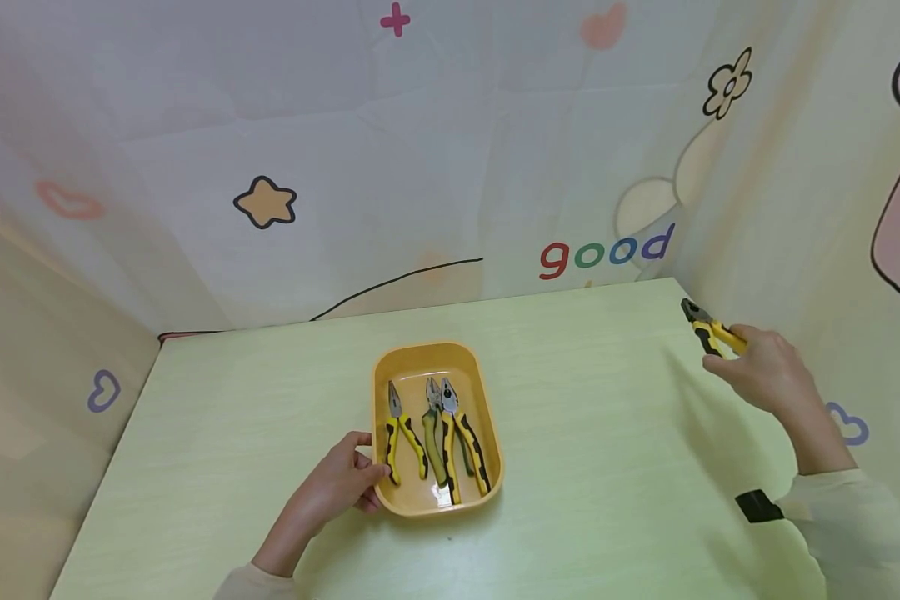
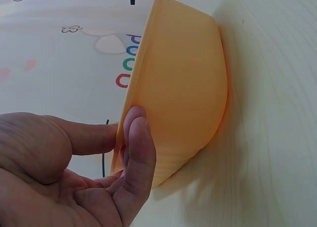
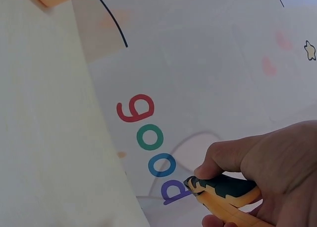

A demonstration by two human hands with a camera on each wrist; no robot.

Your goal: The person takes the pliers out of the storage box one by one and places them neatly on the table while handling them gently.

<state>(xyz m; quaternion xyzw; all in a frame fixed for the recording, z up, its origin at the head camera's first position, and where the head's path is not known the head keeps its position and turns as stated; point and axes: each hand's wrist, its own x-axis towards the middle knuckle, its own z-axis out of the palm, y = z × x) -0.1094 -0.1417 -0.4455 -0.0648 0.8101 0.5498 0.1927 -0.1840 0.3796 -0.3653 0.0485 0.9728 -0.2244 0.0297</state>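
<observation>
Pale sleeves [image 1: 847,529] come nearest; the left hand [image 1: 341,475] pinches the left rim of the yellow tray [image 1: 412,392], three pairs of pliers [image 1: 448,446] inside. Farther off, the right hand [image 1: 772,367] grips black-and-yellow pliers [image 1: 706,337] above the table's [image 1: 592,392] right side, before a printed curtain [image 1: 420,125].

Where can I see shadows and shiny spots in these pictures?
Head view: soft shadow on the table near the right hand, small white shine inside the tray; left wrist view: shadow on the table beside the tray; right wrist view: no obvious glare.
</observation>
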